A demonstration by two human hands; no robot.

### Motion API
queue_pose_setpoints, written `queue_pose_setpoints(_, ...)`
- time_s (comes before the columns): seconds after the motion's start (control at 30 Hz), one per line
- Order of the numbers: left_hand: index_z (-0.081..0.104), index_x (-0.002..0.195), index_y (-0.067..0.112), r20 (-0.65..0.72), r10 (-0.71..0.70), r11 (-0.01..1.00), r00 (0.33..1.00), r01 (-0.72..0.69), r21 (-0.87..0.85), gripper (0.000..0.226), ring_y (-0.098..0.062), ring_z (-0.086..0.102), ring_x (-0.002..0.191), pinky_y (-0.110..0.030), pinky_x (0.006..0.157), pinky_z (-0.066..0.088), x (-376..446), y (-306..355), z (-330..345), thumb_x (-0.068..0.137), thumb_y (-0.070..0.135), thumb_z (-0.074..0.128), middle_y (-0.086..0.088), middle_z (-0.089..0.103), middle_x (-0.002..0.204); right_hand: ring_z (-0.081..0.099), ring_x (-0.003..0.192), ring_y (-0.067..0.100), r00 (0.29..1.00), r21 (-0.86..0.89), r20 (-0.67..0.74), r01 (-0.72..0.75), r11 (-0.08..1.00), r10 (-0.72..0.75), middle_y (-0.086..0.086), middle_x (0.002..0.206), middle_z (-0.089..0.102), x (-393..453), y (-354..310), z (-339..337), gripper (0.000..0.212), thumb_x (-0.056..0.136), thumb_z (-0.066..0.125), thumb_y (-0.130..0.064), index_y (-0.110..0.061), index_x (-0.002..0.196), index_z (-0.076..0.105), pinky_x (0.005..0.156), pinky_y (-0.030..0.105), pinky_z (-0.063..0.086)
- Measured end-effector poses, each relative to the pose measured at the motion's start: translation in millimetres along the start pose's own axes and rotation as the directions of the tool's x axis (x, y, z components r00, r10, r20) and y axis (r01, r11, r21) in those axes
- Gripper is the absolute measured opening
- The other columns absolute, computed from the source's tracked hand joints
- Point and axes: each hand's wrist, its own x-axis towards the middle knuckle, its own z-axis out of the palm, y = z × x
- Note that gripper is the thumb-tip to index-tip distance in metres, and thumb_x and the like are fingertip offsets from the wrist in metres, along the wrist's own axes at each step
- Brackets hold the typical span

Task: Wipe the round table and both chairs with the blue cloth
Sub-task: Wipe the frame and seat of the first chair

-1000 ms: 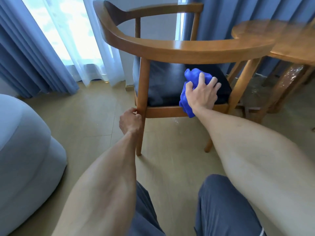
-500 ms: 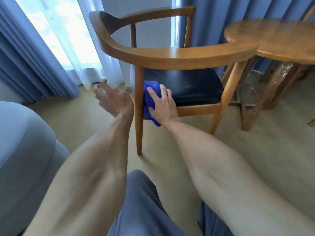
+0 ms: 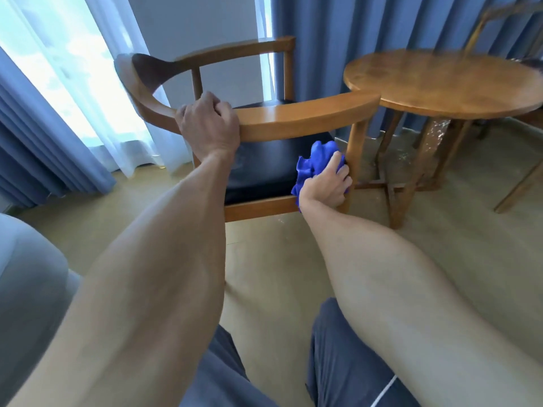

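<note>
1. While our left hand point(image 3: 207, 126) is curled over the curved armrest point(image 3: 293, 117) of the wooden armchair point(image 3: 164, 69), steadying it, we judge the step in hand to be the wiping of this first chair; the work sits at the seat's front right corner.
2. In the head view, our right hand point(image 3: 327, 183) is clamped on the bunched blue cloth point(image 3: 314, 160), pressing it against the black seat cushion point(image 3: 264, 168) just beside the front right leg point(image 3: 357, 154); the fingers are curled round the cloth and touch the leg.
3. The right forearm reaches in low under the armrest; the left arm runs straight up to the rail.
4. The next move, we judge, calls for carrying the cloth along the leg or up onto the armrest, which the left hand would have to release.
5. The round table point(image 3: 440, 83) stands just beside the armrest's end; a second chair point(image 3: 493, 13) shows only partly behind it; whether either is already wiped we cannot tell.
</note>
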Motion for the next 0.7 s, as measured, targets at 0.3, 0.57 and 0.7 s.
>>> queue_pose_setpoints(0.3, 0.064, 0.076, 0.011, -0.031, 0.0, 1.0, 1.0, -0.001, -0.029, 0.032, -0.014, 0.042, 0.068, -0.031, 0.095, 0.039, 1, -2, 4, 0.078, 0.024, 0.035, 0.001, 0.062, 0.072, 0.049, 0.117, 0.033, 0.822, -0.575, 0.05, 0.488, 0.657, -0.567, 0.01, 0.11, 0.067, 49, -49, -10, 0.029, 0.094, 0.046, -0.011, -0.018, 0.107, 0.071, 0.097, 0.049, 0.038)
queue_pose_setpoints(0.57, 0.063, 0.071, 0.012, -0.08, 0.003, 0.998, 0.997, -0.009, -0.067, 0.029, -0.013, 0.045, 0.065, -0.032, 0.094, 0.041, -4, -5, 5, 0.078, 0.023, 0.037, 0.002, 0.061, 0.068, 0.049, 0.119, 0.034, 0.935, -0.741, 0.246, 0.352, 0.573, -0.256, 0.018, 0.13, 0.055, 53, -42, 0, 0.045, 0.097, 0.046, -0.031, -0.005, 0.133, 0.052, 0.095, 0.04, 0.036)
queue_pose_setpoints(0.7, 0.061, 0.071, 0.014, -0.066, -0.013, 0.997, 0.998, 0.007, -0.077, 0.028, -0.011, 0.044, 0.066, -0.032, 0.096, 0.04, -5, -7, 3, 0.078, 0.024, 0.036, 0.002, 0.06, 0.067, 0.048, 0.117, 0.032, 0.928, -0.628, 0.319, 0.358, 0.691, -0.19, 0.015, 0.126, 0.055, 42, -62, -12, 0.029, 0.098, 0.047, -0.012, -0.01, 0.124, 0.061, 0.069, 0.036, 0.043)
